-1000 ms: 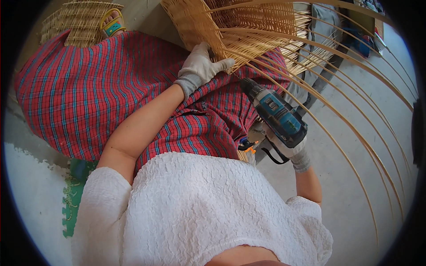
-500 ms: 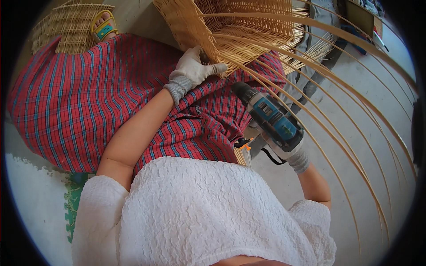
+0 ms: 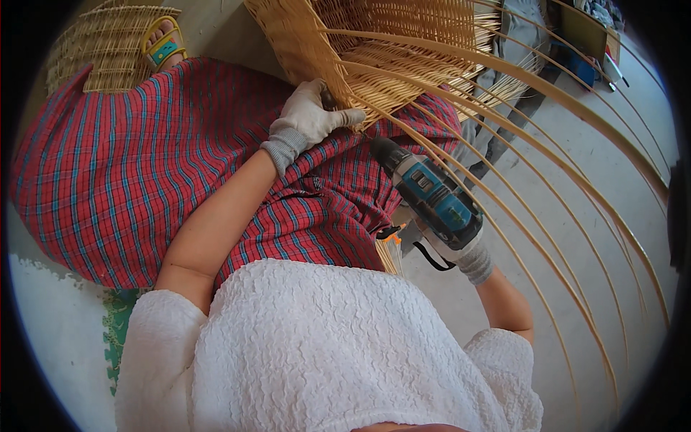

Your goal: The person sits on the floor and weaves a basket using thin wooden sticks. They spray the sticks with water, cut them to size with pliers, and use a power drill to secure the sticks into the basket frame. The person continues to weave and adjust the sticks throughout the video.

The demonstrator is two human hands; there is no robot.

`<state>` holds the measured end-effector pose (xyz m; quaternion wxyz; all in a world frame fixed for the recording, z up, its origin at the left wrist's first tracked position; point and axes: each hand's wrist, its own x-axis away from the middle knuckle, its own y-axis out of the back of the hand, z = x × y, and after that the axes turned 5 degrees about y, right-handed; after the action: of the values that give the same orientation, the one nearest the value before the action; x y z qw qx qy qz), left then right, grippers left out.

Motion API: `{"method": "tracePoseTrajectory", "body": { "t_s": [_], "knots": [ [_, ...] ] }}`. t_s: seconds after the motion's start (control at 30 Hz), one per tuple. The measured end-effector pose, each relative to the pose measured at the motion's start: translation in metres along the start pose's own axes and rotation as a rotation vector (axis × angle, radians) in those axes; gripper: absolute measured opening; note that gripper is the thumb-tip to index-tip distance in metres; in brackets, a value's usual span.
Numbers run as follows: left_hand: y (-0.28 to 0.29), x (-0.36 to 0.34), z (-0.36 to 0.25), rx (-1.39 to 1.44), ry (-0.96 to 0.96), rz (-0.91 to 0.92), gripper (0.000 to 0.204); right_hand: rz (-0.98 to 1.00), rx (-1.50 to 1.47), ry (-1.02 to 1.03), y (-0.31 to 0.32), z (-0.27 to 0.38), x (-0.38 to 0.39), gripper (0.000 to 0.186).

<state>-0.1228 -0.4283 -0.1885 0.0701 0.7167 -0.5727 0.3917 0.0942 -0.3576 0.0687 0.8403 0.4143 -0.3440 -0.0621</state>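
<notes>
A woven wicker basket [image 3: 392, 86] lies tilted across my lap at the top middle, long strands fanning from its near edge to the right. My left hand [image 3: 306, 115], in a pale work glove, is closed on the basket's lower left corner, its thumb along the edge and its fingertips hidden behind the weave. In my gloved right hand [image 3: 448, 247] is a blue and black cordless drill [image 3: 435, 193], its chuck pointing up and left at that corner. A thin bit seems to reach the weave by my left thumb. The drill's body hides most of my right fingers.
Long bent strands [image 3: 547, 147] arch over the drill and my right forearm. A red plaid cloth [image 3: 144, 180] covers my lap. At the far left a flat woven piece [image 3: 108, 50] lies by a sandalled foot [image 3: 165, 47]. A green foam mat [image 3: 119, 324] edges the floor.
The drill and my right hand have shifted slightly left, along with most of the view. Both hands keep their holds, and the drill still points at the basket corner.
</notes>
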Motion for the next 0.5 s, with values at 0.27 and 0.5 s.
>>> {"method": "tracePoseTrajectory", "body": {
  "t_s": [0.27, 0.5],
  "knots": [
    [0.0, -0.004, 0.004, -0.015, -0.006, 0.003, 0.073, 0.022, -0.009, -0.007, 0.001, 0.001, -0.011, 0.034],
    [0.001, -0.007, 0.009, -0.11, -0.083, -0.048, 0.073, 0.015, -0.349, -0.31, 0.008, 0.023, -0.028, 0.029]
  ]
}}
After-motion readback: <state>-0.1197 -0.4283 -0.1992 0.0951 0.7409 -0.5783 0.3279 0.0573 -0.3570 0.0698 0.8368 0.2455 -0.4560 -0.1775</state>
